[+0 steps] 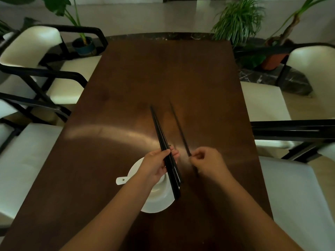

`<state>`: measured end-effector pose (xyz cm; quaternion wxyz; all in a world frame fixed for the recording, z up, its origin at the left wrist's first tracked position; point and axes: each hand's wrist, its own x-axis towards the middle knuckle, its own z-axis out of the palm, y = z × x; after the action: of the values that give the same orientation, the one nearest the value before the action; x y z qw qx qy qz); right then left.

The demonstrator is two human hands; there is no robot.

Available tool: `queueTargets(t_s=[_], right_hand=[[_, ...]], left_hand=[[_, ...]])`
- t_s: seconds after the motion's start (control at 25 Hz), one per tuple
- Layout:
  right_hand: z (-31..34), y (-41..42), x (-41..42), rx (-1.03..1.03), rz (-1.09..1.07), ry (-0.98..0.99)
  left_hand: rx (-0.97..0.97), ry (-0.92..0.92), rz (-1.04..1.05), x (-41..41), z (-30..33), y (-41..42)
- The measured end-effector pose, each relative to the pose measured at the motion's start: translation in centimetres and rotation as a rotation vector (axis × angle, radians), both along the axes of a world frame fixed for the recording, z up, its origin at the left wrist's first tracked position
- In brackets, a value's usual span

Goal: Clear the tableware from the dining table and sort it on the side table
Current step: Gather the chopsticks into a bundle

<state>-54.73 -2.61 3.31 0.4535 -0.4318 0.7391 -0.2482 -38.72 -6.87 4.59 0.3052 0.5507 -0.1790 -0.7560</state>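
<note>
1. The left hand (157, 164) grips a bundle of black chopsticks (164, 142) above the white plate (155, 205) at the near end of the desk (163, 78).
2. The right hand (204, 161) pinches a single chopstick (178, 126), tip pointing far.
3. Bring the single stick alongside the bundle, ends level, before closing the left grip.
4. Keep the tips clear of the spoon (121, 180).

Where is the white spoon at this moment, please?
In the head view, the white spoon lies in the white dish stack at the near middle of the dining table. Only its handle end shows, pointing left from under the left hand.
</note>
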Motion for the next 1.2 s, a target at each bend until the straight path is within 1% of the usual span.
queueTargets(t_s=[0.04,0.12,0.2,0.28,0.4,0.44,0.52,0.6,0.68,0.76,0.84,0.88,0.96,1.04,1.12,1.2], right_hand=[[1.0,1.4,1.5,-0.025,0.044,0.015],[2.6,3.4,3.5,-0.062,0.121,0.117],[3.6,4.5,4.5,-0.087,0.121,0.189],[4.2,5.1,5.3,-0.090,0.115,0.216],[4.6,6.2,6.7,-0.103,0.173,0.300],[4.6,6.6,6.9,-0.102,0.186,0.297],[4.6,7.4,7.0,-0.083,0.210,0.204],[4.9,8.0,6.9,-0.039,0.195,0.033],[5.2,7.8,6.7,-0.017,0.010,-0.111],[6.1,6.9,6.2,-0.033,-0.190,-0.300],[7.4,6.1,6.2,-0.080,-0.216,-0.535],[8.0,5.8,6.3,-0.099,-0.177,-0.581],[9.2,5.6,6.9,-0.137,-0.065,-0.508],[10.0,5.7,7.6,-0.194,-0.004,-0.430],[10.9,6.0,8.2,-0.240,-0.018,-0.416],[12.0,6.5,8.5,-0.288,-0.093,-0.411]], left_hand=[[-0.011,0.007,-0.008,0.0,0.2,0.2],[-0.037,0.037,-0.028,0.1,0.5,0.8],[-0.066,0.079,-0.040,0.5,0.9,1.4],[-0.083,0.107,-0.037,0.9,1.1,2.2],[-0.092,0.115,-0.048,1.5,1.4,3.5],[-0.101,0.110,-0.066,1.8,1.5,3.8],[-0.120,0.118,-0.106,2.5,1.8,4.5],[-0.129,0.139,-0.153,3.3,2.1,5.2],[-0.130,0.167,-0.230,4.1,2.4,6.1],[-0.147,0.194,-0.381,4.8,2.7,7.1],[-0.172,0.193,-0.579,5.7,3.5,8.1],[-0.186,0.187,-0.665,6.1,3.9,8.4],[-0.216,0.185,-0.769,6.7,4.8,8.6],[-0.247,0.197,-0.789,7.4,5.6,8.9],[-0.286,0.192,-0.770,7.9,6.0,8.8],[-0.263,0.210,-0.699,9.0,5.8,9.0]])
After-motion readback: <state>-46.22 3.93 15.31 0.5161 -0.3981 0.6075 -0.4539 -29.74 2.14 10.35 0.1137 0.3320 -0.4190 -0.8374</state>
